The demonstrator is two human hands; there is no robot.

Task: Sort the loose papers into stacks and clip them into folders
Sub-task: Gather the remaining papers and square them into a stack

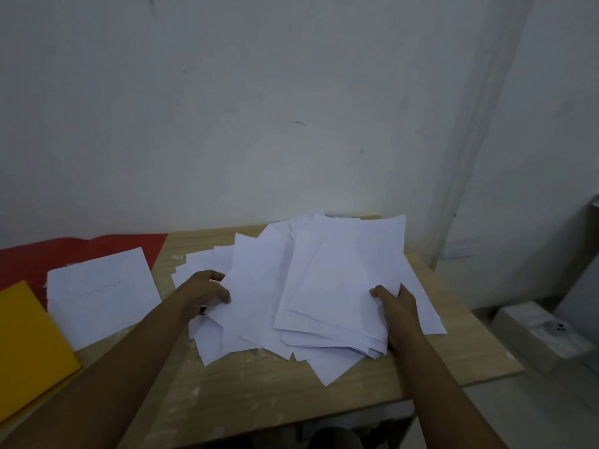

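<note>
The loose papers (311, 286) are gripped at opposite edges by left hand (207, 291) and right hand (393, 301); light, limp, slippery sheets are best squared edgewise.

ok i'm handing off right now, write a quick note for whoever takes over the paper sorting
Left hand: pinching the left edge of the loose pile.
Right hand: gripping a bundle of sheets at its right edge, on top of the pile.
Placed: one squared stack lies at left, partly on the red folder; the yellow folder sits at the near left edge of the table.
Done: one stack sorted.
Left: most sheets still a jumble; nothing visibly clipped, and no clips in view.
</note>
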